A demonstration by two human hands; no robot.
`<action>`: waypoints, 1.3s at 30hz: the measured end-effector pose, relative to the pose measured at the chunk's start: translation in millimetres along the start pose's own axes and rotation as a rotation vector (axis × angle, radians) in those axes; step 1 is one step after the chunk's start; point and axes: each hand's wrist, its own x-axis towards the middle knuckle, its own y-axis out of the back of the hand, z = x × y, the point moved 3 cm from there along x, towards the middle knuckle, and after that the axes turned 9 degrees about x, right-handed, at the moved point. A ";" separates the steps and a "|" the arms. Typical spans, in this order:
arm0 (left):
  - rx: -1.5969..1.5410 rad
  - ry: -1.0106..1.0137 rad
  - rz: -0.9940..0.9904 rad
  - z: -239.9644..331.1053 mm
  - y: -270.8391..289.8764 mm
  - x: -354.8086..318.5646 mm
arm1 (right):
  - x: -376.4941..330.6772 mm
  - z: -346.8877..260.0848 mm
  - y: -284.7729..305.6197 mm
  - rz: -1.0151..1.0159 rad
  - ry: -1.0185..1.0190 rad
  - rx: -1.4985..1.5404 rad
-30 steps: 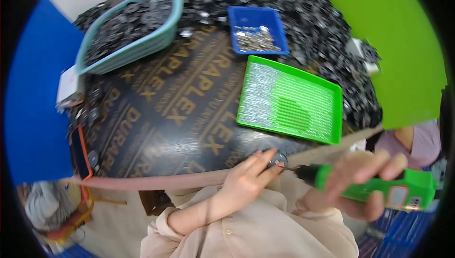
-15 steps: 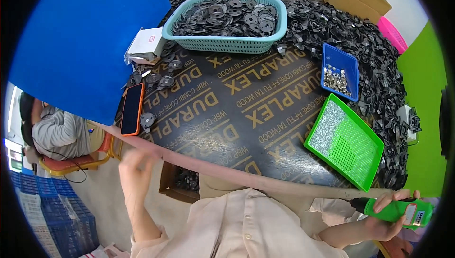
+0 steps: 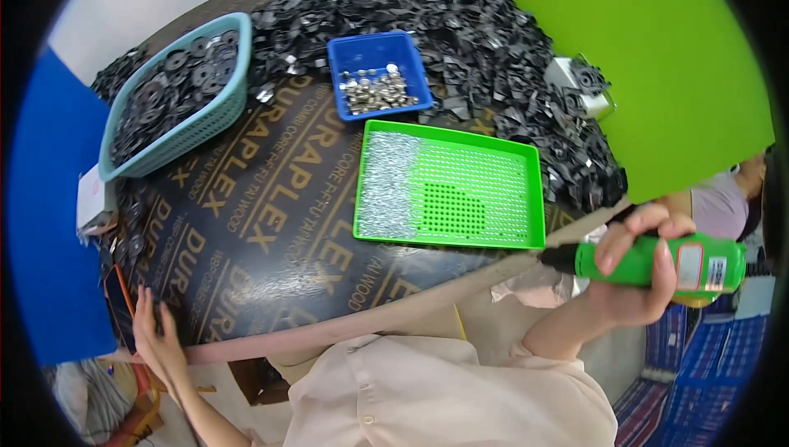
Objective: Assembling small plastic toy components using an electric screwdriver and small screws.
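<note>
My right hand (image 3: 626, 301) is wrapped around a green electric screwdriver (image 3: 692, 266). The tool lies nearly level past the table edge, its black nose toward the near right corner of a green tray (image 3: 540, 192). Bright screws (image 3: 388, 188) cover the tray's left part in a heap; more stand in rows of holes, and a patch of holes shows bare. My left hand (image 3: 160, 344) has its fingers stretched out at the table's left edge, beside an orange-cased phone (image 3: 122, 303). It holds nothing; whether it touches the phone I cannot tell.
Behind the tray, a blue bin (image 3: 370, 52) holds small metal parts. A teal basket (image 3: 182, 133) of black discs stands left. Black plastic parts (image 3: 460, 44) are heaped along the back and right. A green panel (image 3: 649, 69) and a blue panel (image 3: 57, 225) flank the table.
The view has swung right, so the table contents appear farther left. My left hand has come to the table edge beside the phone. The screwdriver stays in my right hand.
</note>
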 end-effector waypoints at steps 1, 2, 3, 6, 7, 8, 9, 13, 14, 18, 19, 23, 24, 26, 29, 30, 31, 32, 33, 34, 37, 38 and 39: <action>-0.102 -0.078 0.019 35.4 6.1 1.9 | 5.1 6.0 -0.8 -0.013 0.036 -0.024; -0.365 -0.038 -0.015 54.7 -2.2 -9.6 | 10.1 19.4 -1.9 -0.017 0.033 0.030; -0.332 -0.218 -0.103 95.0 -0.5 -14.3 | 14.2 29.5 -3.9 -0.019 0.039 0.066; -0.728 -0.563 -0.081 200.2 -3.4 -35.4 | 24.3 65.3 -8.0 0.050 0.016 -0.005; -0.762 -0.708 -0.150 226.7 3.0 -34.0 | 26.2 76.6 -6.0 0.071 -0.025 -0.013; -0.710 -0.818 -0.110 246.7 7.2 -35.0 | 28.5 81.7 -9.7 0.066 -0.034 -0.025; -0.691 -0.881 -0.074 263.5 9.5 -33.9 | 29.9 86.3 -12.4 0.060 -0.041 -0.037; -0.761 -0.890 -0.233 285.2 -1.0 -43.7 | 26.9 96.2 -16.6 0.008 -0.055 -0.120; -0.775 -0.892 -0.263 285.9 -2.6 -44.6 | 27.5 97.0 -19.4 0.010 -0.043 -0.129; -0.820 -0.830 -0.302 288.1 -0.6 -44.9 | 28.4 100.5 -21.8 0.004 -0.051 -0.153; -0.853 -0.779 -0.363 288.9 2.2 -44.0 | 27.1 99.1 -21.3 0.005 -0.051 -0.157; -0.899 -0.700 -0.333 289.5 -2.2 -52.0 | 24.8 100.3 -23.2 -0.010 -0.116 -0.153; -0.900 -0.700 -0.333 289.6 -5.5 -54.3 | 24.7 100.2 -24.7 -0.042 -0.087 -0.172; -0.897 -0.699 -0.242 289.2 -7.6 -56.5 | 25.8 99.8 -27.2 -0.047 -0.058 -0.199; -0.918 -0.681 -0.219 288.0 -8.9 -57.1 | 27.8 92.4 -29.1 -0.058 -0.024 -0.198; -0.916 -0.676 -0.224 287.5 -10.0 -57.3 | 28.7 87.5 -29.2 -0.063 -0.015 -0.170; -0.906 -0.674 -0.235 287.2 -11.4 -57.4 | 29.4 81.2 -29.2 -0.064 -0.023 -0.168; -0.899 -0.675 -0.251 287.3 -11.8 -57.8 | 28.6 69.7 -30.2 -0.104 -0.015 -0.046; -0.900 -0.671 -0.260 287.2 -12.2 -56.8 | 25.5 59.5 -33.4 -0.143 -0.006 0.077; -0.895 -0.699 -0.233 287.1 -10.9 -56.5 | 17.6 50.5 -38.4 -0.192 -0.034 0.150; -0.883 -0.737 -0.189 291.2 -12.7 -49.3 | -0.8 33.6 -54.2 -0.276 -0.112 0.084; -0.866 -0.738 -0.171 290.7 -12.2 -50.3 | -8.0 31.1 -51.6 -0.343 -0.152 0.123; -0.862 -0.735 -0.172 290.9 -11.2 -51.1 | -14.3 30.3 -48.1 -0.410 -0.191 0.161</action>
